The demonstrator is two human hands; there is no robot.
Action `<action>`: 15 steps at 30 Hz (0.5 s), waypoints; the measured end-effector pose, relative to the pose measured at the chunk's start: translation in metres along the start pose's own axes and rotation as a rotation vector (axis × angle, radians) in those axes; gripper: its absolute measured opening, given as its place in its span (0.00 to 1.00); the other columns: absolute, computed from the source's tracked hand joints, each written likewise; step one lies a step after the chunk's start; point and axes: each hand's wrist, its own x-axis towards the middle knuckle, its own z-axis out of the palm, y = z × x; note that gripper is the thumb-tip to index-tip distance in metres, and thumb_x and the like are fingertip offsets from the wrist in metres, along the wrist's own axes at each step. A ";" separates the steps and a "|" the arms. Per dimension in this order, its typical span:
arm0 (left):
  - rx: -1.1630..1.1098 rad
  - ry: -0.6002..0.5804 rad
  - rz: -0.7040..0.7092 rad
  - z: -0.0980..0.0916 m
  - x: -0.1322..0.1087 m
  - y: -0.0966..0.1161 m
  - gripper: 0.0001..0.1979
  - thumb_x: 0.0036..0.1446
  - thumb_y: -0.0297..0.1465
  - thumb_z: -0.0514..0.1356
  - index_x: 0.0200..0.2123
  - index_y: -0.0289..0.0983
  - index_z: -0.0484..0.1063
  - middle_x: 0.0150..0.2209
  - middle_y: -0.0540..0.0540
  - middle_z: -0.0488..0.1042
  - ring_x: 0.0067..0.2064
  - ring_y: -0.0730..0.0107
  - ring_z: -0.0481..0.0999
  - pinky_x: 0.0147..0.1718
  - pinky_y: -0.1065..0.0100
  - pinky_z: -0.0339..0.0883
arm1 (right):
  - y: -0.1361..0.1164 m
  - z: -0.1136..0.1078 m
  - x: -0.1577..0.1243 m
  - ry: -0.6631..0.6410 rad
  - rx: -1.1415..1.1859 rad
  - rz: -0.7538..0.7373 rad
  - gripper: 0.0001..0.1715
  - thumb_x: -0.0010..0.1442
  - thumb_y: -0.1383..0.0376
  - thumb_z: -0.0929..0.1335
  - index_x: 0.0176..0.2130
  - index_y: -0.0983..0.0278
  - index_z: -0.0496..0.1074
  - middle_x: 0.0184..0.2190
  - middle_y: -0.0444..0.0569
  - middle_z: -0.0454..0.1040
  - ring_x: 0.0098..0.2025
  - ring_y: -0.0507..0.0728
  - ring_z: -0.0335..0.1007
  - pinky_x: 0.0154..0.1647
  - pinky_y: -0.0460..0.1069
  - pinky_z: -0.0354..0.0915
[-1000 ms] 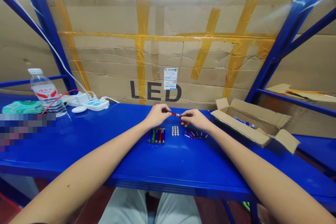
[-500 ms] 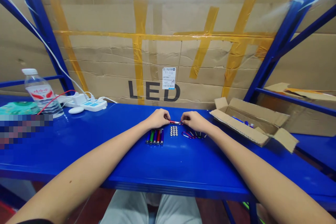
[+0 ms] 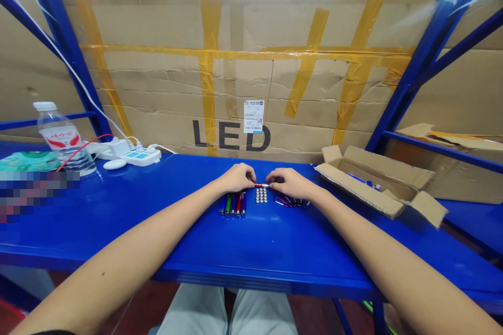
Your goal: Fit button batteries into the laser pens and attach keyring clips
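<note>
Over the blue tabletop, my left hand [image 3: 239, 178] is closed, its thumb and fingertips pinching the left end of a small red flashlight [image 3: 261, 185]. The flashlight lies level, with a silvery part toward its right end. At that end is my right hand [image 3: 290, 183], thumb and fingers bent round the tip, which they partly hide. Just below the flashlight, several silver button cells [image 3: 261, 196] stand in neat rows. Several coloured flashlights [image 3: 233, 204] lie side by side below my left hand. Carabiner clips [image 3: 288, 201], partly covered, lie under my right hand.
An open cardboard box [image 3: 377, 183] with blue items inside sits at the right. To the left are a water bottle [image 3: 65, 138], a white power strip [image 3: 141, 156] and a green packet [image 3: 29, 161]. A large taped carton [image 3: 165, 89] stands behind the table.
My right hand has shifted slightly left along the flashlight, and its fingers now sit nearer my left hand. The clip-like end seen before is now hidden. My left hand stays put.
</note>
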 end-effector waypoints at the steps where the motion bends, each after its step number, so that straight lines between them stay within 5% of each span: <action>1: 0.008 0.004 0.002 0.000 0.000 0.000 0.05 0.46 0.26 0.61 0.29 0.36 0.77 0.31 0.46 0.79 0.34 0.66 0.76 0.33 0.69 0.66 | -0.001 0.000 0.000 0.002 -0.002 -0.007 0.12 0.57 0.66 0.66 0.40 0.61 0.77 0.40 0.49 0.78 0.40 0.56 0.72 0.43 0.49 0.64; 15: 0.081 0.003 0.051 0.004 0.003 -0.004 0.07 0.49 0.24 0.59 0.31 0.36 0.77 0.33 0.46 0.79 0.37 0.66 0.76 0.35 0.68 0.65 | -0.003 0.006 0.000 0.015 -0.065 0.016 0.11 0.57 0.68 0.67 0.39 0.63 0.77 0.38 0.50 0.78 0.39 0.57 0.72 0.42 0.48 0.64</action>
